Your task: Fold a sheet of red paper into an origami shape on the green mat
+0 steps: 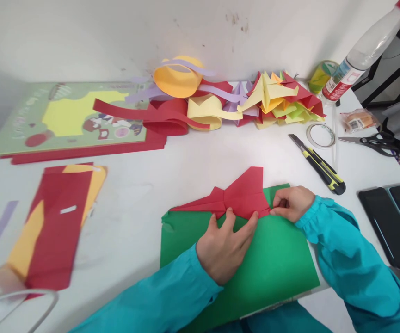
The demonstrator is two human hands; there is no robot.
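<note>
A folded red paper [244, 196], creased into a long point at its left, lies across the top of a green paper sheet [272, 259]. My left hand [225, 249] rests on the green sheet with its fingers spread, the tips pressing the red paper's lower edge. At the red paper's lower right corner, my right hand [293, 203] pinches the tip between thumb and fingers. The sheet hangs a little over the table's front edge. Part of its far edge is hidden under the red paper.
Paper loops [175, 83] and folded paper shapes [272, 99] line the wall. To the right are a box cutter [319, 166], tape roll [320, 135], scissors [376, 141], bottle [355, 64] and dark phones [390, 222]. At left lie red strips [57, 222] and a green pad [19, 120].
</note>
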